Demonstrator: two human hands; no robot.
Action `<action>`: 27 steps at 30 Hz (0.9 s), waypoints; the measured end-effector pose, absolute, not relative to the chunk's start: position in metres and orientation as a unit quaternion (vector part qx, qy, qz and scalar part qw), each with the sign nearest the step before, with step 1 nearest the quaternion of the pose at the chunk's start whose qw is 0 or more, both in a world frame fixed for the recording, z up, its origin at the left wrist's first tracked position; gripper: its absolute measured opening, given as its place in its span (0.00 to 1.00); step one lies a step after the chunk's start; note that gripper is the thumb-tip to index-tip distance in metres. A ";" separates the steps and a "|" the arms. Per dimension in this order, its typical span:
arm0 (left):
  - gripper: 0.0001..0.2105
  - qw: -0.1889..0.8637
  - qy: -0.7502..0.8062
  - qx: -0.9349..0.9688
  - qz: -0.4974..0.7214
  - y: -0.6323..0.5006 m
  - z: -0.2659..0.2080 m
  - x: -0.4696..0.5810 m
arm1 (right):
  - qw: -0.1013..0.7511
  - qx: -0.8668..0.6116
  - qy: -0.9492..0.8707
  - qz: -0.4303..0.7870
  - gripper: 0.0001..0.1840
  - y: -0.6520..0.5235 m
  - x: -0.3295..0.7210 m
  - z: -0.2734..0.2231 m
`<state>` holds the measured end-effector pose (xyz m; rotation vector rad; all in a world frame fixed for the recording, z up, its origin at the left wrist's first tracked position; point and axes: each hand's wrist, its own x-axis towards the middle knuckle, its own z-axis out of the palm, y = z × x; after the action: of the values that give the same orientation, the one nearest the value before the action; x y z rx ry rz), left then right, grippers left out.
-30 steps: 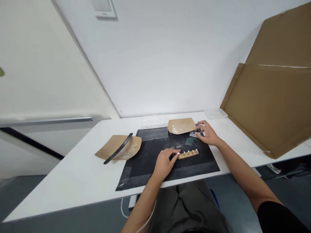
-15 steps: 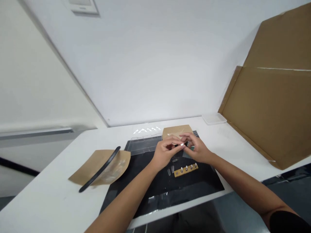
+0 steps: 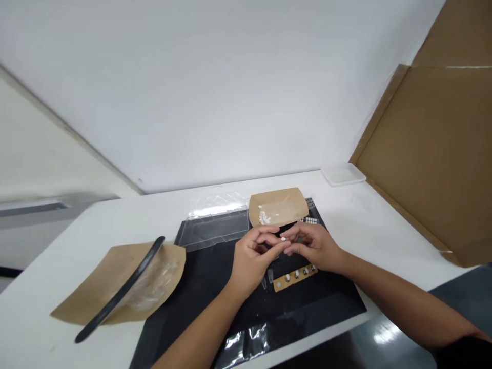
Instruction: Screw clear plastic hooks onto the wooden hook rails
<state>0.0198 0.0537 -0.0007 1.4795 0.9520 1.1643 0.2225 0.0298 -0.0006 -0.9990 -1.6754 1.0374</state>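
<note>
My left hand (image 3: pixel 250 259) and my right hand (image 3: pixel 315 247) meet fingertip to fingertip above a black mat (image 3: pixel 200 302). A small white piece (image 3: pixel 283 239) shows at the pinched tips; its exact kind is too small to make out. Just below the hands lies a narrow yellow-brown strip (image 3: pixel 282 285), bearing several small metal stands topped with white bits. Clear nail tips (image 3: pixel 270 275) rest on the mat left of the strip. Partly behind my right hand is a sheet of white dots (image 3: pixel 312 220).
A brown paper tray (image 3: pixel 295 200) with white bits stands behind the hands. Clear plastic trays (image 3: pixel 215 228) lie at the back left. Another brown tray (image 3: pixel 88 282) holds clear packets, with a black curved bar (image 3: pixel 123 289) across it. A translucent tray (image 3: pixel 344 175) and cardboard (image 3: pixel 434 154) are right.
The camera view has shifted, so the table items sit differently in the picture. The fingertips stay together at the white piece, and the back paper tray and dot sheet show more fully.
</note>
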 end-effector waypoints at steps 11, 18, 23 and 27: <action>0.23 0.588 0.361 0.576 0.438 0.053 0.001 0.018 | 0.452 -0.404 -0.754 0.252 0.06 0.036 0.236 -0.004; 0.10 0.544 0.345 0.612 0.458 0.054 -0.001 0.017 | 0.443 -0.369 -0.810 0.108 0.12 0.030 0.233 0.001; 0.07 0.515 0.345 0.640 0.455 0.054 -0.002 0.019 | 0.439 -0.381 -0.812 0.051 0.11 0.028 0.232 0.001; 0.07 0.473 0.358 0.666 0.452 0.053 -0.004 0.019 | 0.433 -0.389 -0.812 0.047 0.10 0.028 0.232 0.001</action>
<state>0.0193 0.0527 -0.0040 1.6303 0.8758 1.1053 0.2318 0.0276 0.0013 -0.9701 -2.0229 0.1166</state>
